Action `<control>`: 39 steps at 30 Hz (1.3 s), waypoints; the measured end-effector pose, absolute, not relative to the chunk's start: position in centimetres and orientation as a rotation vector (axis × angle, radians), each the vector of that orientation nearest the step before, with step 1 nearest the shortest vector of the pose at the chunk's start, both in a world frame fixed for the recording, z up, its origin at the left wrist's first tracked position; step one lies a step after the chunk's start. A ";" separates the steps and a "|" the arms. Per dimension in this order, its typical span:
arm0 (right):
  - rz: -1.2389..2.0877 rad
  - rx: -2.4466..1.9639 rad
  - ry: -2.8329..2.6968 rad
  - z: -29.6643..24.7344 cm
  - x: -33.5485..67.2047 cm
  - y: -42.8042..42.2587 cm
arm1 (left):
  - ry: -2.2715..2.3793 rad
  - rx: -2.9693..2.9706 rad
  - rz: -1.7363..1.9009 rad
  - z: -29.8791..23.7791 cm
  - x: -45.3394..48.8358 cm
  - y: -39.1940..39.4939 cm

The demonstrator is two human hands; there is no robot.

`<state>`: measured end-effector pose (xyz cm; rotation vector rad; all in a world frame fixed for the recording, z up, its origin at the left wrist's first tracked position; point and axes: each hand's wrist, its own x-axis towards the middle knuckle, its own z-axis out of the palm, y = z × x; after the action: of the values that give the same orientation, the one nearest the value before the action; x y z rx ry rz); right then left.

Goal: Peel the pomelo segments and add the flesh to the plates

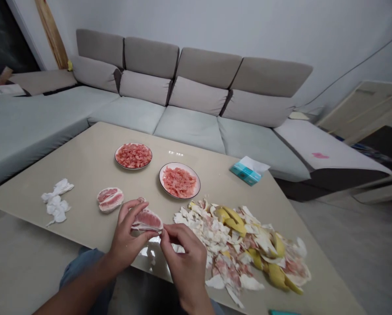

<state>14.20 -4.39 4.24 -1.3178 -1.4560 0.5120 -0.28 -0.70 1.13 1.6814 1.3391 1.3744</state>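
Living-room inventory, single lot

Grey-and-beige sectional sofa (196, 96) runs across the background, behind a glossy beige rectangular tabletop (84, 175), the landmark for all entries below.

Item 1: crumpled white tissues (56, 201), near the tabletop's left edge.

Item 2: halved pink-fleshed pomelo piece with white pith (110, 199), right of the tissues, mid-tabletop.

Item 3: left hand (128, 236), bare, at the tabletop's near edge, fingers curled around the item below.

Item 4: peeled pink pomelo segment with torn white membrane (147, 220), held just above the tabletop's near edge, cupped by the left hand and pinched at its right end.

Item 5: right hand (186, 262), bare, beside the left hand, thumb and fingertips (163, 232) closed on the segment's membrane.

Item 6: round white plate (117, 159) with a dark rim line, holding loose pink pomelo pulp, toward the tabletop's far edge.

Item 7: second round white plate (160, 183), also heaped with pink pulp, mid-tabletop.

Item 8: teal-and-white tissue packet (246, 171), at the tabletop's far right edge.

Item 9: large heap of white pith and yellow pomelo rind (222, 245), covering the tabletop's near right area.
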 end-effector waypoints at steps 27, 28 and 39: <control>0.732 -1.284 -1.472 5.0 15.2 -3.9 | 1.341 1.976 1.443 1.1 -0.6 -0.9; 0.728 -1.296 -1.457 4.8 15.0 -3.8 | 1.344 1.998 1.451 1.0 -0.6 -0.9; 0.958 -1.417 -1.094 3.8 14.2 -3.2 | 1.278 1.592 1.396 0.7 -0.3 -0.5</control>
<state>14.20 -3.25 3.77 -1.4171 -1.0936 0.9585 -0.30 -0.49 0.73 1.5917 1.2783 1.3960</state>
